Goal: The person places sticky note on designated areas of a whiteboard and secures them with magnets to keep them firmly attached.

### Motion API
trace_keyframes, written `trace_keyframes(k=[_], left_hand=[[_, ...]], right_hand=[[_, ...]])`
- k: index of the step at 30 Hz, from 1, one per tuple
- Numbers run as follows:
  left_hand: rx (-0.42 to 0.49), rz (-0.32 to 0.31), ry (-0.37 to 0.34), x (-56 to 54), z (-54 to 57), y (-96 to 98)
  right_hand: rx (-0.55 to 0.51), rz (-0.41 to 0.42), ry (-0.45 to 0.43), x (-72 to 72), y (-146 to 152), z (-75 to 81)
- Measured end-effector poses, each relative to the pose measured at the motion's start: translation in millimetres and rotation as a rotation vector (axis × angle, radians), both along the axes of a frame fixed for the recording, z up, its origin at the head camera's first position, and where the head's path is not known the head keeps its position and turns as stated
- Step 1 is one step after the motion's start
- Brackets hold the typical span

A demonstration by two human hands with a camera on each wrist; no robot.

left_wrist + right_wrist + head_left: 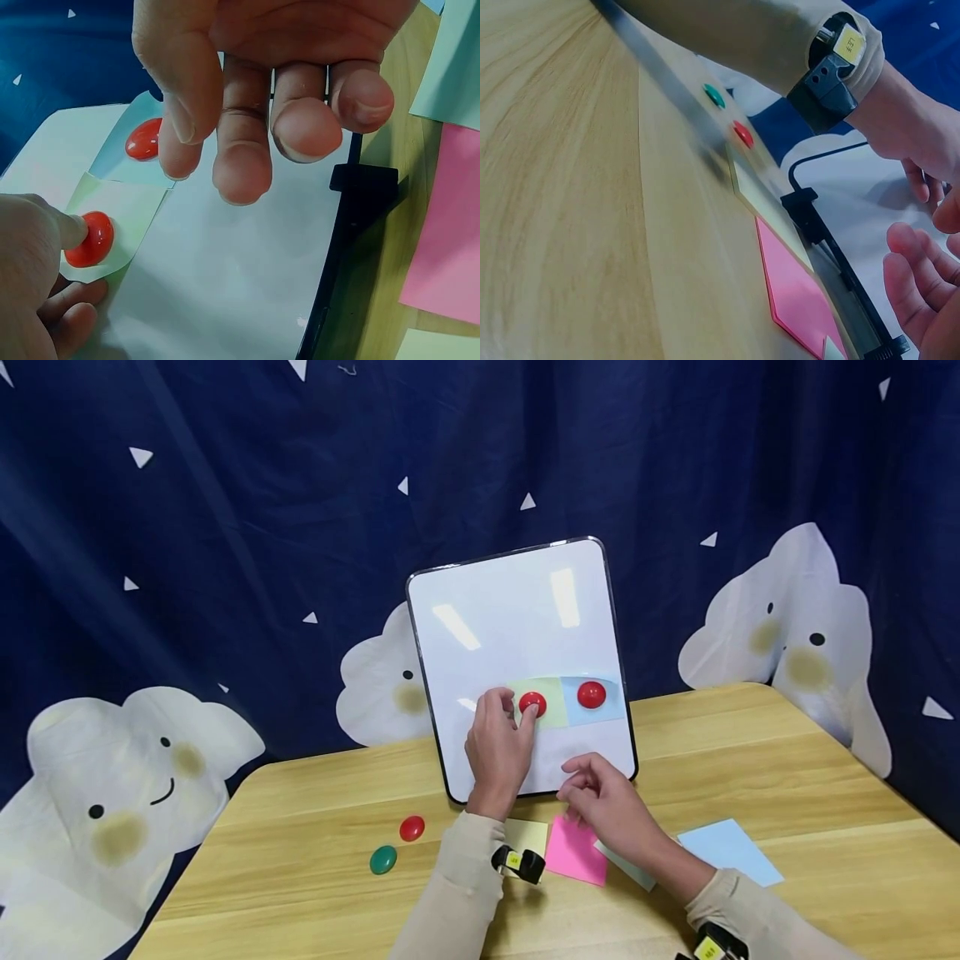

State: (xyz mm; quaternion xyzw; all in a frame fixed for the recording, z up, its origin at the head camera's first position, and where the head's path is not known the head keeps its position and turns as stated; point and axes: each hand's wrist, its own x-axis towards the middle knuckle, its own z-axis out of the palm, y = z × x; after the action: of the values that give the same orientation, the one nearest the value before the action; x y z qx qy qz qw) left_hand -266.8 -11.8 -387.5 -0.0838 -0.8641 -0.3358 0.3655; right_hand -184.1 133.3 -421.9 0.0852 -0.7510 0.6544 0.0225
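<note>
A small whiteboard point(517, 610) with a black rim stands tilted on the table. A pale green note point(553, 697) and a light blue note point(611, 710) lie side by side on it, each under a round red magnet. My left hand point(498, 752) is at the green note, its thumb pressing the red magnet point(97, 238) there while the fingers lie to the side, off the magnet. Another red magnet point(592, 695) sits untouched on the blue note. Loosely curled and holding nothing, my right hand point(607, 802) hovers by the board's lower right edge.
On the wooden table point(285, 877), a red magnet point(412, 828) and a green magnet point(383, 860) lie left of my left forearm. Before the board are pale yellow point(528, 835), pink point(577, 853), pale green point(626, 867) and light blue point(731, 852) notes. A dark blue curtain point(300, 485) hangs behind.
</note>
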Motion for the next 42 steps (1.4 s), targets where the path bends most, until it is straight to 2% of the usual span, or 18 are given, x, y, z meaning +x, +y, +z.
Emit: trace_keyframes(k=[14,19,24,35,42], left_hand=[[-0.069,0.047,0.090,4.2,-3.4,-0.2],[-0.072,0.064,0.059,4.5,-3.5,-1.8],[-0.051,0.048,0.041,5.7,-4.0,-3.0],[-0.131,0.042,0.058,14.8,-5.9,-18.4],[-0.160,0.009,-0.029,24.1,-4.4,-31.4]], right_hand=[[0.009,0.007,0.011,1.4,-2,-0.9],[0.013,0.003,0.009,2.4,-2,-0.6],[0.017,0.003,0.012,2.9,0,-2.2],[0.023,0.005,0.006,2.0,0,-3.0],[0.033,0.004,0.012,0.2,0,-3.3]])
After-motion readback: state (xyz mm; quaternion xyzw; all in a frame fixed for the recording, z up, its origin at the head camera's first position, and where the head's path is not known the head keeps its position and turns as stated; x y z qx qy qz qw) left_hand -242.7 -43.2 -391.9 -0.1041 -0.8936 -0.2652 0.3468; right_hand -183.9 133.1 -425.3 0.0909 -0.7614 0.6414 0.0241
